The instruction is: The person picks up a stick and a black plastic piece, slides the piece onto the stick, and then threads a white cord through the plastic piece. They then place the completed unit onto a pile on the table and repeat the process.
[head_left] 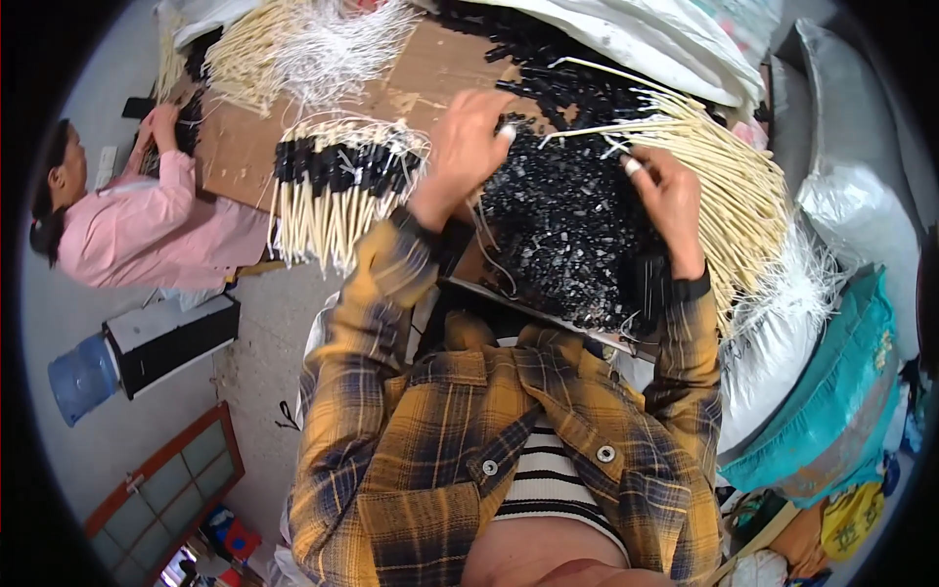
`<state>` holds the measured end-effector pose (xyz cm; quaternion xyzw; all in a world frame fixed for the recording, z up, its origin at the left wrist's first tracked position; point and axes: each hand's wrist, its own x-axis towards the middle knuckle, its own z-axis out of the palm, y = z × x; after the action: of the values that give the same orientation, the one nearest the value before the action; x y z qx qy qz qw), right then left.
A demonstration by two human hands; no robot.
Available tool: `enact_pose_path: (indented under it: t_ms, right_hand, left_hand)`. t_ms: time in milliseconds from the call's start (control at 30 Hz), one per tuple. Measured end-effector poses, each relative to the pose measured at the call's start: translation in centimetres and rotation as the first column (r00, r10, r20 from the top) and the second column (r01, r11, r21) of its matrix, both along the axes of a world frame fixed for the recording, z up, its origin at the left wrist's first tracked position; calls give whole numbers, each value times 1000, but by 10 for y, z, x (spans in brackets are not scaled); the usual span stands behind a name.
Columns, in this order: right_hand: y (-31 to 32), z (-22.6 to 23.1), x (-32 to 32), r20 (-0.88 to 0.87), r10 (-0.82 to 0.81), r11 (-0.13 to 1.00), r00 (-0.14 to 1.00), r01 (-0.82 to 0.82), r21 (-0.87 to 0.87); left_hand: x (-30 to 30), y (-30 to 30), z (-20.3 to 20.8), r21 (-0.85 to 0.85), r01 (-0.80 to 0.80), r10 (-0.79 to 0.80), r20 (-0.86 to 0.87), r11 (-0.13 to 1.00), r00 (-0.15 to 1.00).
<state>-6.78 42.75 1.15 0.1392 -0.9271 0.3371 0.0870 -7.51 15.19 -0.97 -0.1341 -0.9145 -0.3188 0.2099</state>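
Observation:
My left hand [468,147] hovers at the left edge of a heap of small shiny black plastic pieces [558,235]. Its thumb, with a white tip, stands apart from the bent fingers, and nothing shows between them. Over the heap's right side, my right hand [669,201] is closed in a pinch, its thumb also white at the tip. A dark bit and thin white ends show at those fingertips, too small to make out. Beside it fans a large bundle of cream cords [738,186] with white ends; a few cords stick out leftward over the black pieces.
Left of my left hand lies a bundle of cords with black sleeves [337,181]. More cream cords [245,59] and white strings [342,49] lie on the brown tabletop [235,147]. A person in pink [147,225] works at the left. Stuffed sacks [822,391] crowd the right.

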Motion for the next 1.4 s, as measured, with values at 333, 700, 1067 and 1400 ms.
enact_pose_path:
  t_ms: [333, 700, 1067, 1400]
  right_hand:
    - [31, -14, -63, -276, 189, 860, 943, -23, 510]
    - [4, 23, 11, -257, 113, 924, 960, -6, 383]
    - [-13, 10, 61, 36, 103, 995, 994, -103, -5]
    - [-20, 10, 73, -244, 252, 893, 936, -128, 433]
  left_hand:
    - [-74, 7, -47, -318, -39, 148, 329, 947, 933]
    - [-17, -7, -18, 690, -293, -320, 613, 661, 722]
    - [42, 4, -18, 913, -222, -529, 383, 342, 757]
    - [58, 17, -20, 264, 474, -526, 179, 840, 831]
